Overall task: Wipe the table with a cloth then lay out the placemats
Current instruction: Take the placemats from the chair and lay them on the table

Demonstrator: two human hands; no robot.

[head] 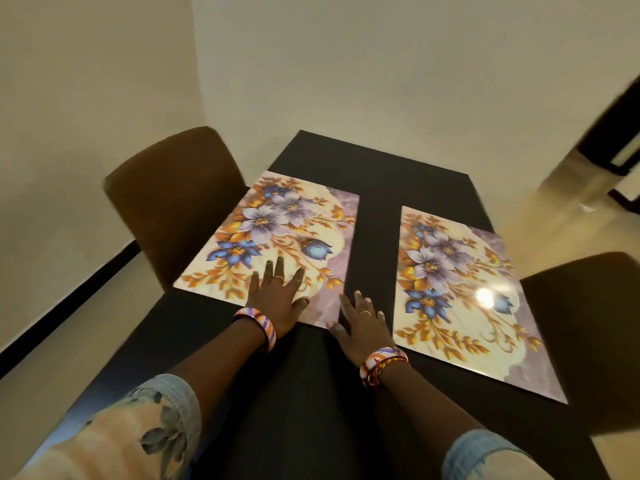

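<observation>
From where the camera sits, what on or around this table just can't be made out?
Head view only:
- The cloth: none in sight, so whether wiping happened cannot be told.
- Near end of the table: cut off by the bottom edge and hidden by both forearms.
- Right placemat: a glare spot washes out part of the print.
- Left placemat: near edge partly under the left hand; right hand lies beside it.

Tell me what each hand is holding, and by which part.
Nothing is gripped. The left hand lies flat on the left floral placemat near its near edge; the right hand rests flat at that mat's near right corner.
</observation>
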